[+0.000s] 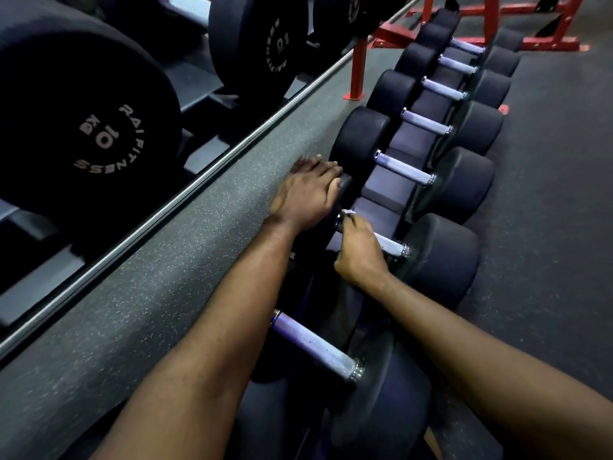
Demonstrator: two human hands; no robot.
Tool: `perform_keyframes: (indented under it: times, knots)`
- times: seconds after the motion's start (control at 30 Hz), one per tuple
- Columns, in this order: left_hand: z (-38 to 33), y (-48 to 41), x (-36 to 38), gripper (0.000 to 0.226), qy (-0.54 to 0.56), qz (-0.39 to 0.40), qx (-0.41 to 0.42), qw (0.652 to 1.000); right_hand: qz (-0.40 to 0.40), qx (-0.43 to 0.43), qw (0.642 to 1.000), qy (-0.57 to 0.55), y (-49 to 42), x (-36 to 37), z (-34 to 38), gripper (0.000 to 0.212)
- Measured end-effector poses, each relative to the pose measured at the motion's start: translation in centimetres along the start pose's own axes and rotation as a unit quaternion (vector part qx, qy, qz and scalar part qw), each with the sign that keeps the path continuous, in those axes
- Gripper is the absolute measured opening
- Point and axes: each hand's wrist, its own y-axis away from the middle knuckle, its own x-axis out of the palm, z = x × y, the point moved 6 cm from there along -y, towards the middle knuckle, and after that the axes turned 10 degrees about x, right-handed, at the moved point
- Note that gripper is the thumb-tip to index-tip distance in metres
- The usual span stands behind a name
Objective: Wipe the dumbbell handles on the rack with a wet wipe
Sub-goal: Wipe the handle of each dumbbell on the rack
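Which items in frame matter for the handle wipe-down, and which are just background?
In play: right hand gripping wet wipe round dumbbell handle; left hand resting on its black head; nearest handle; next handle along.
Not in use now: 10 kg dumbbell; red frame; rubber floor.

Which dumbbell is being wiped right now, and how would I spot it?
Find the long row of black dumbbells running towards the red frame. From the near end, it is the second dumbbell. Only this one has a right hand curled round its handle with a white wipe, and a left hand resting on its end.
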Motion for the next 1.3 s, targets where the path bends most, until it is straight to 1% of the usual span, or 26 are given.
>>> perform_keyframes:
  times: [0.07, 0.17, 0.2, 0.27, 0.33, 0.43, 0.53, 0.6, 0.67, 0.73, 0.8, 0.87, 0.93, 1.0, 1.1, 1.17, 1.23, 1.3]
  knots:
    - [0.0, 0.0, -0.1, 0.065, 0.000, 0.005, 0.000, 1.000, 0.018, 0.006, 0.998, 0.052, -0.9, 0.1, 0.2, 0.073]
    - [0.0, 0.1, -0.2, 0.066, 0.002, 0.005, -0.002, 1.000, 0.052, 0.031, 0.993, 0.097, -2.2, -0.6, -0.1, 0.050]
    - [0.0, 0.1, -0.1, 0.065, 0.003, 0.006, -0.002, 1.000, 0.055, 0.034, 0.992, 0.106, -2.4, -0.6, -0.3, 0.047]
    - [0.1, 0.0, 0.0, 0.064, 0.001, 0.008, -0.002, 1.000, 0.036, 0.036, 0.989, 0.135, -2.2, -0.7, -0.9, 0.046]
    - [0.1, 0.0, 0.0, 0.063, -0.003, 0.004, -0.004, 1.000, -0.006, 0.044, 0.983, 0.176, -1.6, -1.1, -1.6, 0.038]
    - [0.0, 0.1, 0.0, 0.063, -0.002, 0.004, -0.003, 1.000, -0.045, 0.067, 0.972, 0.221, -0.8, -2.2, -3.0, 0.027]
    - [-0.3, 0.1, -0.4, 0.061, -0.001, 0.015, -0.009, 1.000, -0.043, 0.050, 0.968, 0.241, -0.1, -3.7, -3.4, 0.027]
    - [-0.6, 0.2, -0.7, 0.053, -0.007, 0.029, -0.021, 0.999, -0.030, 0.031, 0.969, 0.245, 0.1, -5.4, -3.7, 0.029]
    - [-1.1, 0.1, -0.9, 0.045, -0.005, 0.046, -0.029, 0.998, -0.024, 0.027, 0.977, 0.211, 0.0, -7.7, -4.3, 0.028]
    - [-1.4, -0.6, -1.1, 0.042, -0.002, 0.084, -0.040, 0.996, -0.025, 0.035, 0.991, 0.128, -0.6, -9.6, -4.7, 0.022]
    - [-1.7, -1.9, -1.8, 0.037, -0.017, 0.127, -0.058, 0.990, -0.036, 0.065, 0.997, 0.035, -1.3, -11.4, -5.1, 0.016]
    - [-1.6, -4.1, -3.0, 0.032, -0.033, 0.138, -0.090, 0.986, -0.047, 0.103, 0.993, -0.045, -2.7, -13.1, -5.6, 0.011]
    - [-1.8, -6.9, -3.3, 0.028, -0.026, 0.124, -0.104, 0.986, -0.049, 0.117, 0.988, -0.092, -4.6, -14.1, -6.2, 0.014]
    - [-2.2, -10.2, -2.3, 0.026, -0.004, 0.099, -0.088, 0.991, -0.042, 0.108, 0.987, -0.112, -7.4, -14.4, -7.1, 0.018]
    - [-1.6, -14.5, 0.1, 0.028, 0.035, 0.059, -0.059, 0.996, -0.046, 0.111, 0.984, -0.130, -13.5, -13.3, -8.7, 0.007]
    - [-0.3, -16.8, 2.2, 0.031, 0.047, 0.032, -0.055, 0.997, -0.068, 0.113, 0.980, -0.150, -18.2, -12.2, -9.5, 0.002]
    - [0.9, -18.9, 3.6, 0.037, 0.050, 0.010, -0.058, 0.997, -0.102, 0.100, 0.975, -0.168, -21.6, -11.9, -9.6, 0.008]
    - [1.8, -20.7, 4.5, 0.043, 0.054, 0.017, -0.059, 0.997, -0.160, 0.101, 0.967, -0.170, -23.1, -12.4, -9.3, 0.018]
